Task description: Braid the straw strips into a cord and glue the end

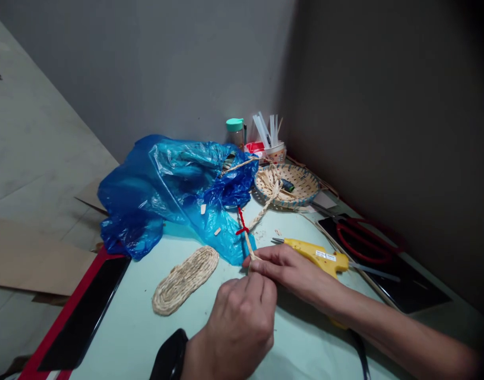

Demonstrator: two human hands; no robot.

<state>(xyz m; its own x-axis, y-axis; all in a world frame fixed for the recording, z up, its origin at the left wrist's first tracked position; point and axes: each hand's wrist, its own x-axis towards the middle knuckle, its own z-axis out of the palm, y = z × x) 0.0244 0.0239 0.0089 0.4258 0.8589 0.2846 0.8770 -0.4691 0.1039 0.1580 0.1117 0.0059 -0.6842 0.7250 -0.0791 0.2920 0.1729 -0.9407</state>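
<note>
My right hand (289,272) pinches the near end of a braided straw cord (261,214) that runs from the round basket tray down to my fingers. My left hand (239,324), with a black watch on the wrist, is closed in a fist right beside it, fingertips on the same cord end. A red tie (240,221) is knotted around the cord a little farther up. An oval coiled straw mat (185,279) lies on the pale green table (139,338) left of my hands. A yellow glue gun (316,256) lies just behind my right hand.
A crumpled blue plastic bag (174,184) fills the far left of the table. A round woven basket tray (305,195) holds more braid. Behind it stand a teal-lidded jar (235,131) and a cup of glue sticks (271,142). Red-handled scissors (360,237) lie at right. Grey walls meet in the corner.
</note>
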